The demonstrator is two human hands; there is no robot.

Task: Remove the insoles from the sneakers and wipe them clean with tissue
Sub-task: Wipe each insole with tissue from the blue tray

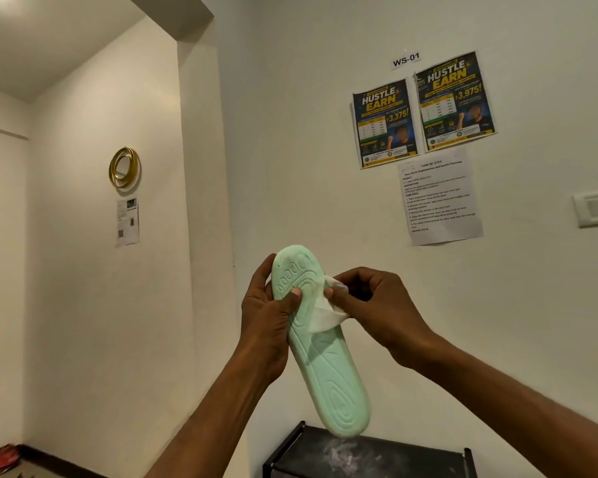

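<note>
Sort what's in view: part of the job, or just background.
Job: mint-green insole, held by the left hand; white tissue, pinched by the right hand.
Background: black rack, posters, printed sheet, gold ring ornament, wall switch.

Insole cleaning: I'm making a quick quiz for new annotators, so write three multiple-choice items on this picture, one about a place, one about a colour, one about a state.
1. Where is the tissue?
A. lying on a shelf
B. pinched in the right hand against the edge of the insole
C. stuffed in a shoe

2. What colour is the insole?
A. black
B. mint green
C. red

3. What is the left hand doing?
A. hanging idle
B. pressing the wall
C. gripping the insole, thumb on its patterned face

Answers:
1 B, the white tissue is folded over the insole's right edge under the right hand's fingers.
2 B, its whole patterned face is pale green.
3 C, the fingers wrap behind it and the thumb lies in front.
</note>
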